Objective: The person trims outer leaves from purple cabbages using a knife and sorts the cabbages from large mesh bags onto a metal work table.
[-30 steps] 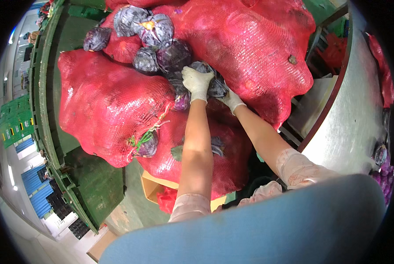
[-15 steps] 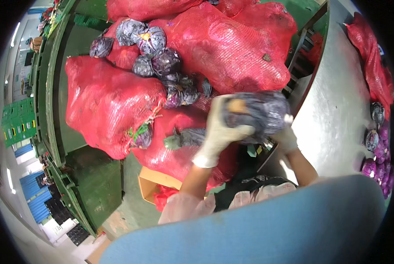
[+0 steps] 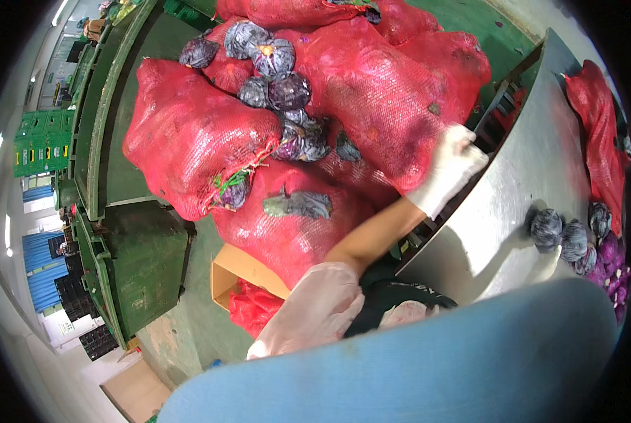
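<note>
"Moved over half a second: dark load out from between both hands. Nearer round, veined, dark-purple cabbage (image 3: 546, 230) and its neighbour, a similar dark-purple head (image 3: 574, 240), apparently that load. Where now?"

"On the brushed-steel tabletop (image 3: 495, 233), right side of scene. Side by side; cannot tell if touching. More dark heads (image 3: 600, 220) just beyond, bright purple pieces (image 3: 608, 271) on the near right."

"Grip of the left hand (image 3: 456, 166)?"

"White glove, fingers loosely curled, nothing seen in it. Over the left border of the steel, beside a bulging red mesh sack (image 3: 372, 84)."

"And the right hand (image 3: 545, 266)?"

"Mostly behind the smooth pale-blue curved panel (image 3: 400, 338) at the near edge. Glove just on the near side of the two heads; cannot tell how wide the fingers stand, or whether they hold anything."

"Setting-down looks like the step in hand. Done well, how?"

"Judgement: lower each head fully onto flat steel before loosening, as round shapes may roll. Palm flat against the near side until it settles; light push, no knock against the neighbours. Loose outer leaves could tear if pinched, so cup the body. Left hand better kept clear of the mesh; fingertips could snag."

"Other stock?"

"Cluster of loose dark cabbages (image 3: 289, 92) on the sacks, far left of centre."
</note>
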A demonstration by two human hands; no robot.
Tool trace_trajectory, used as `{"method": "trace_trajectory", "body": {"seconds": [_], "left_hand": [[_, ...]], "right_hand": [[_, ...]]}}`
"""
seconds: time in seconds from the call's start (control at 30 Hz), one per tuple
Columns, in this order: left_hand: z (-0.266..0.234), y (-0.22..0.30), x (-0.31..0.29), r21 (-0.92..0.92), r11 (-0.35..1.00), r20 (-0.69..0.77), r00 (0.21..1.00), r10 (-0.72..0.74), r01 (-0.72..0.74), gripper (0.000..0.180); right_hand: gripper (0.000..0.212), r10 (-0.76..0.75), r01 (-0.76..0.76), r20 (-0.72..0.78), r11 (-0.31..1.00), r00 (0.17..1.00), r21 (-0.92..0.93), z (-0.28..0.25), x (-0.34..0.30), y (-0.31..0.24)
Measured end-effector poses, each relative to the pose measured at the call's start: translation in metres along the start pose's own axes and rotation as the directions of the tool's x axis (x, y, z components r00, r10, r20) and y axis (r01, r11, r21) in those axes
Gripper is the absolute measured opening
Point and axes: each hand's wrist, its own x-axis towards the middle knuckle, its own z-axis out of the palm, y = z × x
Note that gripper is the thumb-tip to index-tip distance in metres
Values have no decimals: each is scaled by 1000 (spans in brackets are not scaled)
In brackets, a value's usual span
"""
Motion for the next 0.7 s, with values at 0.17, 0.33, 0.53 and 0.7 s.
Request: {"method": "trace_trajectory", "body": {"seconds": [0.17,0.33,0.53,0.7], "left_hand": [[-183,243,114,851,459,-209,637,742,-255,36],[-259,392,185,796,545,-550,694,466,265,61],[-349,486,213,702,516,-650,738,180,491,80],[-365,430,247,533,769,-485,872,-64,353,78]], "right_hand": [[41,-518,548,422,834,744,58,208,-205,-193],[42,-413,-764,879,638,-238,93,461,-345,-136],[52,-237,-477,600,-417,-764,-773,642,-511,-104],[63,-117,-773,796,-192,-594,-605,645,-476,-114]]}}
